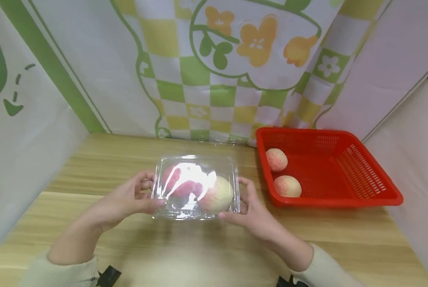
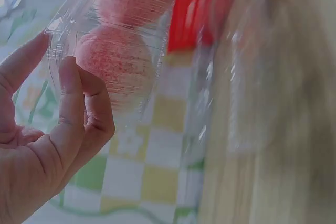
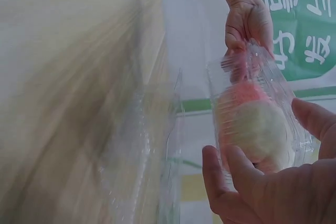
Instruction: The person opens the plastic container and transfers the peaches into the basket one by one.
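A clear plastic clamshell box (image 1: 214,162) is held up over the wooden table with its lid down. Inside lie peaches, a pale yellow one (image 1: 219,195) on the right and pinker ones (image 1: 174,181) on the left, partly hidden by glare. My left hand (image 1: 128,199) grips the box's left end, thumb on top and fingers curled against its side. At the opposite end my right hand (image 1: 253,217) holds it between thumb and fingers. In the left wrist view two pink peaches (image 2: 115,64) show through the ribbed plastic.
A red plastic basket (image 1: 343,201) stands to the right, with two peaches (image 1: 287,186) along its left side. Another clear plastic container (image 3: 131,150) sits on the table behind the held box. A checked, flowered cloth (image 1: 196,91) hangs at the back.
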`<action>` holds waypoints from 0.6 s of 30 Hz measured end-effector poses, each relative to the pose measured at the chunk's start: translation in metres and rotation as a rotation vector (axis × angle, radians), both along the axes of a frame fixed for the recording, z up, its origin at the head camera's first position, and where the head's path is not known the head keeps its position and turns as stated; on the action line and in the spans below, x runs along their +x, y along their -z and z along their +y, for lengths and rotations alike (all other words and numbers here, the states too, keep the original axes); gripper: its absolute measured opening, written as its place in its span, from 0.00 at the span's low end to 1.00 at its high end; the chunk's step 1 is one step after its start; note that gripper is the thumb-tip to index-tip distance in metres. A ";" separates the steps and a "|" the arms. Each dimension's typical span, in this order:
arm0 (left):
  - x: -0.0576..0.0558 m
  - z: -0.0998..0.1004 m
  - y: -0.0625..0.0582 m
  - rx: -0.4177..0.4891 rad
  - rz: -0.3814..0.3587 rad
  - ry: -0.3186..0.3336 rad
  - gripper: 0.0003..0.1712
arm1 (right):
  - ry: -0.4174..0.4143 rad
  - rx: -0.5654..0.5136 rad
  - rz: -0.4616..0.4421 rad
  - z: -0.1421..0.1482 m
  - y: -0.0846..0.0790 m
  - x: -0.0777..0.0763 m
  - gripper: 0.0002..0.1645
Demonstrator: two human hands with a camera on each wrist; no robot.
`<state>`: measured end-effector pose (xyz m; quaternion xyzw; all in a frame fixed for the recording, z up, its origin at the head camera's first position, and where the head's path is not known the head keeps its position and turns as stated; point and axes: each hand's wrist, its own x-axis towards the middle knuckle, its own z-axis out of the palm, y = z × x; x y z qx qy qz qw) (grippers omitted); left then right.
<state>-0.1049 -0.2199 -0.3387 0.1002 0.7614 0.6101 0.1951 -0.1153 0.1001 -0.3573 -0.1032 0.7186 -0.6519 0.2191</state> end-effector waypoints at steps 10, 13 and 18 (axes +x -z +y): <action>0.012 0.058 0.010 0.043 -0.083 0.101 0.40 | -0.050 0.068 0.120 0.067 0.006 0.031 0.53; 0.016 0.070 0.013 0.073 -0.102 0.116 0.40 | -0.082 0.103 0.141 0.081 0.009 0.038 0.52; 0.022 0.087 0.022 0.149 -0.145 0.136 0.36 | -0.113 0.158 0.123 0.101 0.014 0.048 0.50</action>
